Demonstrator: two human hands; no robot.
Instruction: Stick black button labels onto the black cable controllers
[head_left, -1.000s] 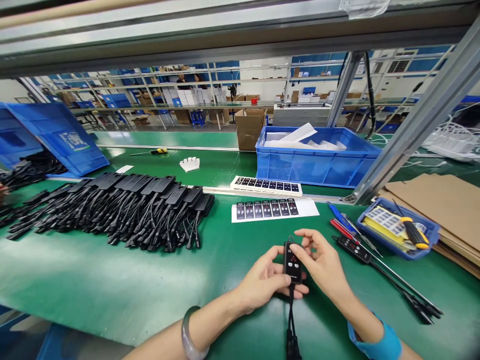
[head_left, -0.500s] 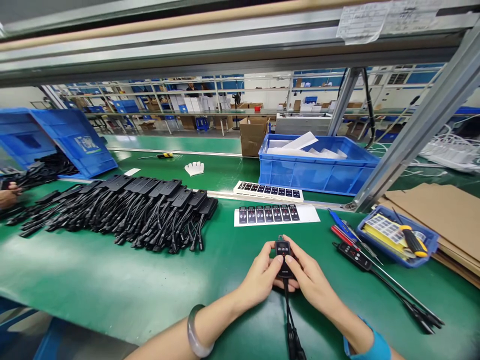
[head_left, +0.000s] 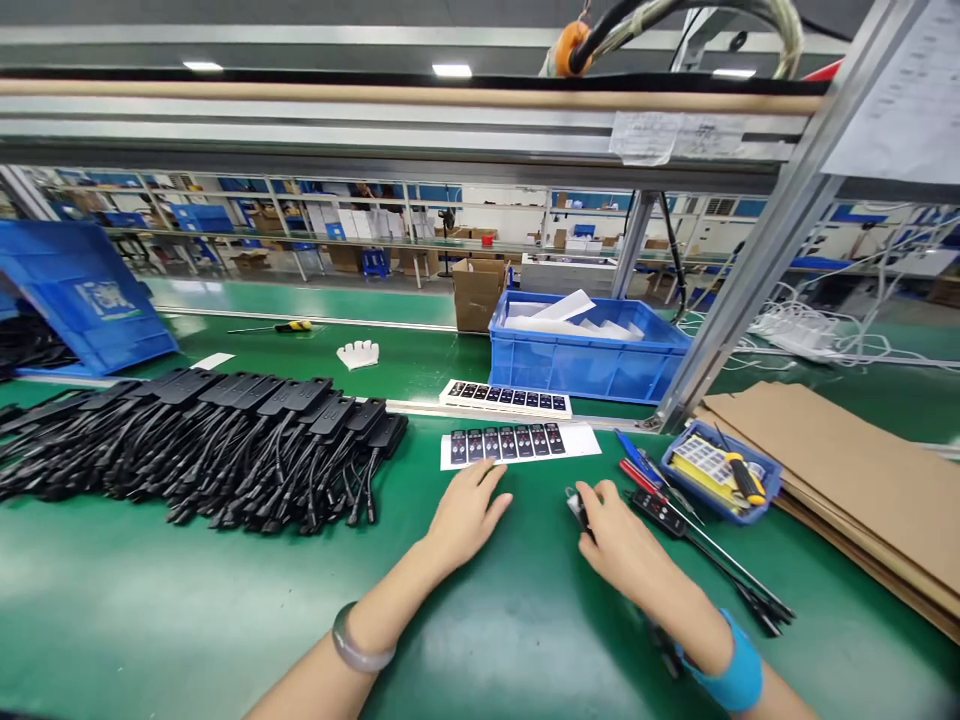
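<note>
My left hand (head_left: 466,512) is open, its fingertips at the lower edge of a white sheet (head_left: 581,440) bearing a row of black labels (head_left: 491,443). In my right hand (head_left: 616,535) is a black cabled controller (head_left: 577,505), mostly hidden under the fingers; its cable runs beneath my forearm. To the right of that hand lies another black controller (head_left: 658,512) with buttons on its face and a split cable. A red-handled screwdriver (head_left: 637,478) and a blue-handled tool (head_left: 637,458) are beside it.
A big pile of black cabled controllers (head_left: 285,430) covers the left of the green bench. Behind the sheet stand a second label stack (head_left: 506,400) and a blue bin (head_left: 585,355). At right are a small blue tray (head_left: 720,470), cardboard sheets (head_left: 847,460) and a metal post (head_left: 757,270).
My left hand has let go of the controller and moved up-left to the label sheet. My right hand has carried the controller to the right, beside the other one. The view has shifted.
</note>
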